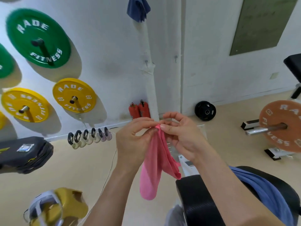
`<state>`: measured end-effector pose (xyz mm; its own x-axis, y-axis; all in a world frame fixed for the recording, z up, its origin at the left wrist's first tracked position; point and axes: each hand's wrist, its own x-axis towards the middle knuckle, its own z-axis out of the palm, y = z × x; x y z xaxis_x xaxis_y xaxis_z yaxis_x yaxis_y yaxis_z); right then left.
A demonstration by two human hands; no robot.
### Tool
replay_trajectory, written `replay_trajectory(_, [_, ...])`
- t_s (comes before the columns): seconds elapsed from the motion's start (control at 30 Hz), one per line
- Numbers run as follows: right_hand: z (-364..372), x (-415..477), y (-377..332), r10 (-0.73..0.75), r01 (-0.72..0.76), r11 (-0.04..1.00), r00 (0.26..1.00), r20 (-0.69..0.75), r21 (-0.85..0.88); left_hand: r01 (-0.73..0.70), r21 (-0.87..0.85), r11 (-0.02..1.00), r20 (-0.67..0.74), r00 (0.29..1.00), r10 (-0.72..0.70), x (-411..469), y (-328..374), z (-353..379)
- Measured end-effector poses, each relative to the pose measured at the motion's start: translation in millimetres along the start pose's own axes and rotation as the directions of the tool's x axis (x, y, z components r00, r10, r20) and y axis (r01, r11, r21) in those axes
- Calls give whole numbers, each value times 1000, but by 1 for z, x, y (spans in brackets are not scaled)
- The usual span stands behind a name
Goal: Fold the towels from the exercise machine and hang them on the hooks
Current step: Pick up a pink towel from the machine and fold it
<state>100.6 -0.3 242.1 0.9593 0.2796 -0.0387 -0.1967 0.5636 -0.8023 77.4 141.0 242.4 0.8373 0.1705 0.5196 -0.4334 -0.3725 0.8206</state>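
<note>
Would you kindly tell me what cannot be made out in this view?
Head view:
1. Dark blue towel: cut off by the top edge, so what holds it is unseen.
2. Pink towel corners: covered by the left hand and right hand pinching it.
3. Light blue towel: partly behind the right forearm.

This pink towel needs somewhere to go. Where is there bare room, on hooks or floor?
Bare: the pipe hook under the hung blue towel, and the next hook to its right. Floor between kettlebells and yellow bundle is bare. Crowded: the seat, with another towel.
</note>
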Motion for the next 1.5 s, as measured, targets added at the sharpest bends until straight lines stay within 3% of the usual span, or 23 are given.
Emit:
replay_trajectory(0.17, [15,3,6,-60,62,997,998,-30,40,-21,56,998,-69,997,25,4,4,-13])
replay_trajectory(0.23, [19,5,8,-95,97,995,994,-61,27,12,73,997,-25,1000,-10,8,3,-19])
replay_trajectory(0.33, [25,7,6,-204,196,969,978,-42,-152,124,38,992,144,981,-128,15,5,-28])
replay_trajectory(0.43, [28,9,1,-272,264,922,962,10,-285,148,23,989,211,966,-149,22,13,-36])
replay_trajectory(0.6, [27,10,-10,-289,326,856,945,151,-402,209,-133,969,183,966,-184,29,17,-40])
replay_trajectory(0.77, [27,8,-13,-235,366,703,929,286,-610,207,-231,951,160,972,-173,35,26,-44])
replay_trajectory(0.9, [28,7,-12,-185,361,698,925,331,-618,218,-242,945,154,971,-185,40,25,-49])
replay_trajectory(1.17, [41,14,-5,-230,288,751,958,174,-594,248,-182,951,285,939,-191,46,17,-65])
replay_trajectory(1.3, [44,16,-12,-260,318,694,947,187,-646,265,-198,944,338,922,-188,47,18,-67])
replay_trajectory(1.5, [44,17,-24,-248,354,646,935,252,-676,264,-95,960,290,930,-226,58,29,-66])
